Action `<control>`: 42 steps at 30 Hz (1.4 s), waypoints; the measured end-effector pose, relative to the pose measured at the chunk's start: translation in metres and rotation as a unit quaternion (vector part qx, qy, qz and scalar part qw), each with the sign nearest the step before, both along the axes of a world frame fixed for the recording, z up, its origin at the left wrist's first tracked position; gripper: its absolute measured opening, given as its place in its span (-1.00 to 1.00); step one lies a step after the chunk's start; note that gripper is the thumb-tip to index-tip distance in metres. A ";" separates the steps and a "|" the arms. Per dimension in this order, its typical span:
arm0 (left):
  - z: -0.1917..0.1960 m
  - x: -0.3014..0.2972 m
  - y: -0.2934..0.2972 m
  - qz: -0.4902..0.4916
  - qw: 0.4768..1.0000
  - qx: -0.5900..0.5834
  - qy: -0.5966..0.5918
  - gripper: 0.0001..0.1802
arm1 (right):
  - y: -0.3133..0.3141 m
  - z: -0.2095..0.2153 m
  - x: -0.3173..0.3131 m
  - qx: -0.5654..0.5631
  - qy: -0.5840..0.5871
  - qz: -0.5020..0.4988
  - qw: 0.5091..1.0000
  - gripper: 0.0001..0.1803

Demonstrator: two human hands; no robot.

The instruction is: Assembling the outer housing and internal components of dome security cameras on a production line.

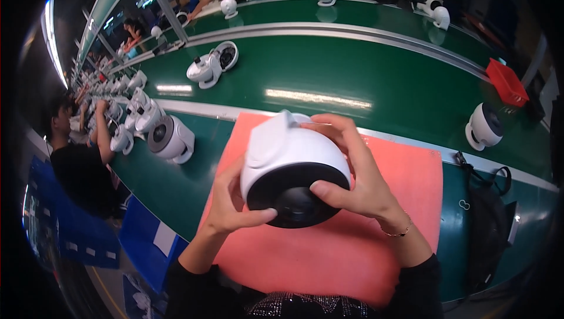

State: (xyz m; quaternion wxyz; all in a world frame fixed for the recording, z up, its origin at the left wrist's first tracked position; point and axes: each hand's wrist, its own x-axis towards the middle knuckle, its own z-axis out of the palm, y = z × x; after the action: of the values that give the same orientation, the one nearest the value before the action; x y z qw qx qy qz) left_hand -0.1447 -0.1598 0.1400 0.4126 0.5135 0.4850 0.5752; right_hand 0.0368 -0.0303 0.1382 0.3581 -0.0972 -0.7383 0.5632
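Beyond our bench [170, 186], a wide green strip [411, 72] curves between pale metal rails. The bench is green too, and at its left side a co-worker [79, 169] in a dark top sits with an arm raised. Before us on the bench lies a pink mat [329, 260], partly in shadow. Below the bench's left edge stands a blue bin [141, 239]; to the right of the mat lies a black bag [487, 225] with straps. Far right, a red tray [508, 87] sits beside the strip.

We hold the white device [299, 148] above the mat, tilted so its round black face points toward us. Our right hand [359, 181] is curled about its right side, fingers over the upper edge and thumb on the face. Our left hand [226, 201] cups the left side, thumb at the lower face; its other fingers are mostly hidden. Similar units [170, 138] cluster on the left, and one [484, 126] stands alone at right. A thin bracelet [399, 234] circles our right wrist.
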 end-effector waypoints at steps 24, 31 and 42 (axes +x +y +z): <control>-0.015 0.033 0.123 0.024 0.956 -0.126 -0.265 -0.46 | 0.051 -0.027 0.001 -0.370 0.114 -0.123 0.914 -0.23; -0.045 0.041 0.111 -0.064 0.981 -0.173 -0.066 -0.43 | 0.102 -0.066 0.035 -0.439 0.100 -0.285 0.846 -0.17; -0.090 0.027 0.112 -0.122 0.931 -0.138 0.315 -0.35 | 0.080 -0.097 -0.004 -0.425 0.039 -0.208 0.880 -0.31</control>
State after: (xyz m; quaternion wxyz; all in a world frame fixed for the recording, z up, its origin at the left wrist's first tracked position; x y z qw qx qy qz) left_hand -0.1179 -0.0482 0.0501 0.3727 0.6616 0.5981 0.2562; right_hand 0.0331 0.0497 0.0411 0.4201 -0.3689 -0.3762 0.7388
